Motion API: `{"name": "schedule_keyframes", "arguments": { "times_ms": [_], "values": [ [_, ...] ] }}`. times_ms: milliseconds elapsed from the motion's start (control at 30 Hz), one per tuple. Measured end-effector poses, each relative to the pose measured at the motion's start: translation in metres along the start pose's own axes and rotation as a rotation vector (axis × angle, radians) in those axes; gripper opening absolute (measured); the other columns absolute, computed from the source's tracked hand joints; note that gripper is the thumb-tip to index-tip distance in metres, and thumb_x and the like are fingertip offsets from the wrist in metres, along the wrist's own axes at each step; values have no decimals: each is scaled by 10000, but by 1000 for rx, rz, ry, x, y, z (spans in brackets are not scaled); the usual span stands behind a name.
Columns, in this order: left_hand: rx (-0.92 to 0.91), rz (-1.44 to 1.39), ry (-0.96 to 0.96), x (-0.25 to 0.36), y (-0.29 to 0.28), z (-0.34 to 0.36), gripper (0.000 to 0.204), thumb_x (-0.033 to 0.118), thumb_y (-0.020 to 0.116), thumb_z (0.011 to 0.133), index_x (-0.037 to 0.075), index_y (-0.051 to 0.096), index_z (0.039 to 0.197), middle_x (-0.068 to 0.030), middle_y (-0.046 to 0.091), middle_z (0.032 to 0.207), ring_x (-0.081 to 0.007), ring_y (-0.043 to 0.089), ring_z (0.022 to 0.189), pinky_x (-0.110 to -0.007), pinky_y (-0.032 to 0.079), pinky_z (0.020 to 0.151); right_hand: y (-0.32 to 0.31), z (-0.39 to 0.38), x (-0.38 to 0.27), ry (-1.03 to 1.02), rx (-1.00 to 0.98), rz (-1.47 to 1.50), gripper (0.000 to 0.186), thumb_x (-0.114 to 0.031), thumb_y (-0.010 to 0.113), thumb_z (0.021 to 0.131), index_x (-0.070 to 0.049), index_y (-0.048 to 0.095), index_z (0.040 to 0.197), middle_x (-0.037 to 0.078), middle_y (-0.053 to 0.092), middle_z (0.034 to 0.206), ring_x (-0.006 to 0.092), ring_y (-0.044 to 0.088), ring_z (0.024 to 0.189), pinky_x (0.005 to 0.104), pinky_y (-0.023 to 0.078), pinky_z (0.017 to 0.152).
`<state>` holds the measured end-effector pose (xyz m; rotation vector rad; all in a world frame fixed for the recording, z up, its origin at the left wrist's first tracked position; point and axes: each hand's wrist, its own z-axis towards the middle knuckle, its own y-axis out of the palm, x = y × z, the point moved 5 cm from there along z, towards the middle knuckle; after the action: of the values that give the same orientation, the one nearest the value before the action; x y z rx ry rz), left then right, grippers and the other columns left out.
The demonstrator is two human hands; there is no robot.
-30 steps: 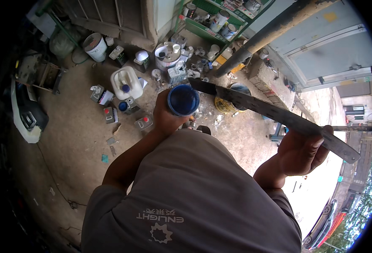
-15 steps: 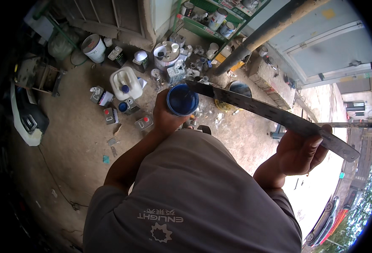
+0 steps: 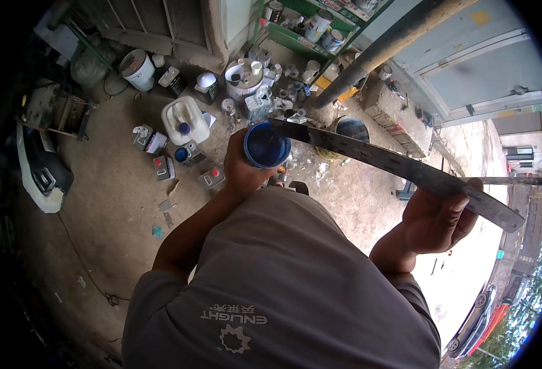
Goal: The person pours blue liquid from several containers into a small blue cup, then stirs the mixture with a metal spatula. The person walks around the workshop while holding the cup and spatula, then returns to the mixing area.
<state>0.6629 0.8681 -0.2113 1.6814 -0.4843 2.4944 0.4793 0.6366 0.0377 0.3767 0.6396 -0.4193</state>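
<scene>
My left hand [image 3: 244,170] is closed around a cup [image 3: 267,145] with a blue rim and dark blue liquid inside, held in front of my chest. In my right hand [image 3: 441,219] is a long, flat metal strip [image 3: 369,152] with slots along it, pinched between thumb and fingers close to its right end. The strip slants up to the left, and its dark far tip is at the upper right rim of the cup. Whether the tip touches the rim or hangs just over it I cannot tell.
A white plastic jug [image 3: 185,122], several metal cans [image 3: 212,178] and a white bucket [image 3: 137,69] stand on the floor to the left. Paint cans fill a green shelf [image 3: 289,38] at the back. A slanting pole [image 3: 375,55] and a low block wall [image 3: 396,118] are at the right.
The tip of the strip has shifted slightly left and down along the cup's rim. Both hands keep their grip and nearly the same place.
</scene>
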Motion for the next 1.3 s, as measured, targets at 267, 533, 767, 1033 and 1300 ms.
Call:
{"name": "schedule_keyframes", "arguments": {
  "times_ms": [267,533,767,1033,1300],
  "values": [
    [-4,6,21,1,1,1,921,88,1003,624,46,497,1392,-147,638,1286,-279,667,1178,-404,542,1002,40,2,35,167,-209,-276,187,-109,672,1046,66,668,1112,67,656,938,115,558,771,275,457,685],
    [18,-92,-28,-13,7,-4,920,75,993,575,67,542,1376,-148,632,1268,-321,665,1177,-423,536,1001,79,-26,105,240,-676,-503,104,-2,704,978,5,709,1081,148,736,958,288,717,809,349,544,675],
    [-5,-71,-80,-13,4,-4,916,54,983,579,74,543,1383,-151,627,1280,-316,667,1183,-419,542,1003,79,-29,116,527,-366,-201,194,-151,652,1071,31,702,1030,28,692,934,115,629,851,264,510,772],
    [10,-61,-49,-6,-1,4,919,33,981,569,65,542,1376,-143,639,1260,-300,678,1172,-411,553,994,82,-27,135,338,-650,-510,94,-17,701,987,14,707,1075,128,718,995,293,659,857,390,513,766],
    [30,7,-24,-2,-4,5,834,99,990,665,50,539,1364,-143,687,1243,-266,709,1118,-400,578,959,86,-16,117,420,-427,-267,234,-187,681,1053,38,686,993,38,652,895,129,573,821,288,452,724]
  ]
}}
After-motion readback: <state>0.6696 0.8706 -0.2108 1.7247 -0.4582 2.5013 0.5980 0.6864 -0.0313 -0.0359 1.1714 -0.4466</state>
